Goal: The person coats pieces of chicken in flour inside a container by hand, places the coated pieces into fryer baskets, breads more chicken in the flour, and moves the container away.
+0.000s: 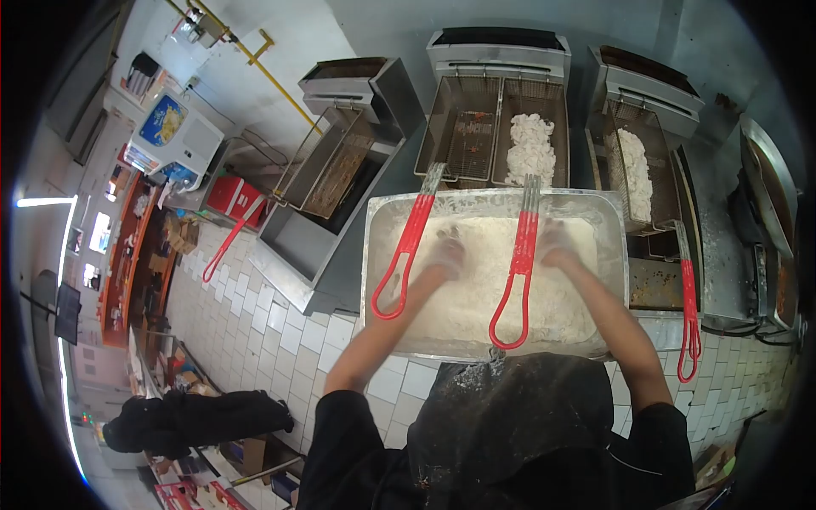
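A large metal pan [367, 263] of pale flour [489, 293] sits in front of my body, its near edge against my dark apron [510, 408]. My left hand [448, 253] is in the left part of the flour, dusted white. Over on the right side, my right hand [556, 242] is in the flour too. Motion smears the fingers of both hands, so their shape and anything in them are unclear. Two red basket handles [411, 242] [516, 280] reach over the pan, the left one above my left forearm.
Behind the pan, one fryer basket [459, 127] holds only crumbs and another holds white floured pieces [531, 149]. More floured pieces [634, 174] fill the right basket. A left basket [336, 170] hangs over a fryer. A person in black [200, 421] stands at lower left.
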`<action>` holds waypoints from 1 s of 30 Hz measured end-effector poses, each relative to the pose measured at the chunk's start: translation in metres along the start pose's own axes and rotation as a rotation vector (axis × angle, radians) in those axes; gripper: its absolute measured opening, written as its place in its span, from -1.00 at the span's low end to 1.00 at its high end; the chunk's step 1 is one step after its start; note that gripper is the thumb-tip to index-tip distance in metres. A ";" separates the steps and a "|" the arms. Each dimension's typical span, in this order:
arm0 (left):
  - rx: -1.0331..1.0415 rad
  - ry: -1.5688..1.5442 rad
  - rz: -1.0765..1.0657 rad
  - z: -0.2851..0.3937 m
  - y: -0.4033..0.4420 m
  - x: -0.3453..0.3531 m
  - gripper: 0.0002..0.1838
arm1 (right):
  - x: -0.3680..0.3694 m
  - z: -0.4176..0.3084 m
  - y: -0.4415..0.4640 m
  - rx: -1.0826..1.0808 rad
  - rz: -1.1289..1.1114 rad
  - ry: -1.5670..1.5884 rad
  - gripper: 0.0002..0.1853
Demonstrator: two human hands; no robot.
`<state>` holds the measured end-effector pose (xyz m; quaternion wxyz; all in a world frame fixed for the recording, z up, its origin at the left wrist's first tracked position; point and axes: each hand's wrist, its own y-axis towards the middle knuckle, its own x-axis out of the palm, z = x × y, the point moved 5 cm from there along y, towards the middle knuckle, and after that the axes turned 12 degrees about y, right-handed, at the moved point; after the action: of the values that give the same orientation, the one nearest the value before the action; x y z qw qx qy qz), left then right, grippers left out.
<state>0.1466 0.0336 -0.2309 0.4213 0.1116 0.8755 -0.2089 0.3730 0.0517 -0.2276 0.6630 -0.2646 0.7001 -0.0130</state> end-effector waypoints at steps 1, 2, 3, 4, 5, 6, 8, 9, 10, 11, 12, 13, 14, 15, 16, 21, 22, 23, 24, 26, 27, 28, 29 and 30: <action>0.017 0.037 -0.021 0.012 0.004 -0.010 -0.47 | 0.018 -0.005 0.003 -0.058 0.261 -0.066 -0.53; -0.003 0.004 0.038 0.030 0.013 -0.014 -0.43 | 0.019 -0.023 -0.001 -0.124 0.302 0.051 -0.53; -0.021 -0.033 0.096 0.051 0.025 -0.011 -0.39 | 0.018 -0.036 -0.004 -0.191 0.339 0.168 -0.52; -0.040 -0.075 0.153 0.063 0.031 -0.008 -0.35 | 0.026 -0.042 0.003 -0.295 0.245 0.235 -0.53; 0.106 -0.273 0.166 0.074 0.034 0.002 -0.36 | 0.032 -0.048 0.011 -0.400 0.146 0.301 -0.53; 0.252 -0.469 0.178 0.078 0.036 0.008 -0.36 | 0.036 -0.048 0.013 -0.430 0.047 0.329 -0.55; 0.436 -0.414 0.159 0.065 0.020 -0.011 -0.44 | 0.021 -0.044 -0.004 -0.406 -0.155 0.350 -0.58; 0.529 -0.392 0.150 0.058 0.010 -0.023 -0.48 | 0.000 -0.036 -0.021 -0.356 -0.249 0.338 -0.60; 0.564 -0.672 0.131 0.039 -0.007 -0.036 -0.51 | -0.018 -0.029 -0.042 -0.464 -0.241 0.312 -0.61; 0.598 -0.954 0.105 0.022 -0.022 -0.044 -0.55 | -0.037 -0.022 -0.063 -0.571 -0.228 0.286 -0.61; 0.509 -1.151 -0.008 0.006 -0.032 -0.039 -0.59 | -0.044 -0.008 -0.073 -0.536 -0.145 0.505 -0.60; 0.413 -1.343 -0.126 -0.005 -0.040 -0.030 -0.63 | -0.048 0.005 -0.079 -0.493 -0.058 0.718 -0.59; 0.329 -1.437 -0.168 -0.013 -0.047 -0.025 -0.64 | -0.043 0.019 -0.079 -0.370 -0.014 0.557 -0.61; 0.287 -1.399 -0.174 -0.018 -0.057 -0.022 -0.64 | -0.035 0.032 -0.080 -0.244 0.028 0.398 -0.64; 0.249 -1.347 -0.203 -0.021 -0.068 -0.018 -0.65 | -0.025 0.041 -0.084 -0.118 0.064 0.244 -0.66; 0.402 -0.963 -0.288 0.032 -0.098 0.004 -0.68 | 0.039 -0.010 -0.119 0.082 -0.187 0.320 -0.60; 0.439 -0.954 -0.267 0.046 -0.098 0.000 -0.68 | 0.043 -0.029 -0.125 0.012 -0.208 0.338 -0.62; 0.476 -0.964 -0.242 0.059 -0.098 -0.005 -0.69 | 0.042 -0.045 -0.129 -0.078 -0.221 0.361 -0.64; 0.505 -0.997 -0.218 0.069 -0.098 -0.012 -0.69 | 0.041 -0.059 -0.132 -0.165 -0.224 0.386 -0.65; 0.552 -1.060 -0.176 0.083 -0.098 -0.024 -0.70 | 0.039 -0.082 -0.129 -0.320 -0.237 0.437 -0.68; 0.571 -1.085 -0.159 0.087 -0.100 -0.030 -0.71 | 0.040 -0.093 -0.123 -0.377 -0.240 0.463 -0.70; 0.588 -1.106 -0.144 0.091 -0.099 -0.034 -0.71 | 0.040 -0.099 -0.120 -0.419 -0.241 0.479 -0.71; 0.600 -1.123 -0.127 0.090 -0.097 -0.037 -0.72 | 0.039 -0.103 -0.117 -0.451 -0.243 0.491 -0.72; 0.609 -1.138 -0.111 0.089 -0.095 -0.040 -0.72 | 0.035 -0.103 -0.113 -0.478 -0.236 0.499 -0.73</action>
<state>0.1978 -0.0922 -0.2233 0.7575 0.0526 0.4214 -0.4958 0.3177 -0.0936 -0.2057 0.3850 -0.4798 0.7883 0.0103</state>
